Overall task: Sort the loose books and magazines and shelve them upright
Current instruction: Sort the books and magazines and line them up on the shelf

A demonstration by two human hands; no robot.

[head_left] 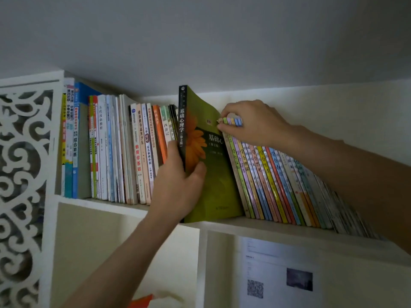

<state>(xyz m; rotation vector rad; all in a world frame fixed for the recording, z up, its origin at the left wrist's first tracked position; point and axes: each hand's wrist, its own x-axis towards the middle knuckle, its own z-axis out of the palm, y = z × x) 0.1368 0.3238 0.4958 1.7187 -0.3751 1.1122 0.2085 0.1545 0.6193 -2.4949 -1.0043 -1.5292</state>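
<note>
Two bare forearms reach up from the bottom edge toward a white wooden bookshelf [124, 207]. On its top board, the left hand [178, 185] grips a tall green paperback with an orange flower on the cover and a black spine [204, 156]: the thumb lies curled across the front cover, one finger runs up along the spine side, and the other fingers are hidden behind the book. This green book stands upright near the middle of the row, its foot at the front edge of the shelf board. To its left stands an upright row of mixed white, blue and orange books [115, 152]. To its right, a set of thin pastel-spined booklets [278, 181] leans leftward against the green cover. The right hand [253, 123] bends over the top of those booklets, its fingertips [222, 127] pinching the upper corners of the nearest few. A white fretwork side panel [22, 174] closes the shelf's left end, and a printed sheet with a QR code [278, 274] hangs in the compartment below.
</note>
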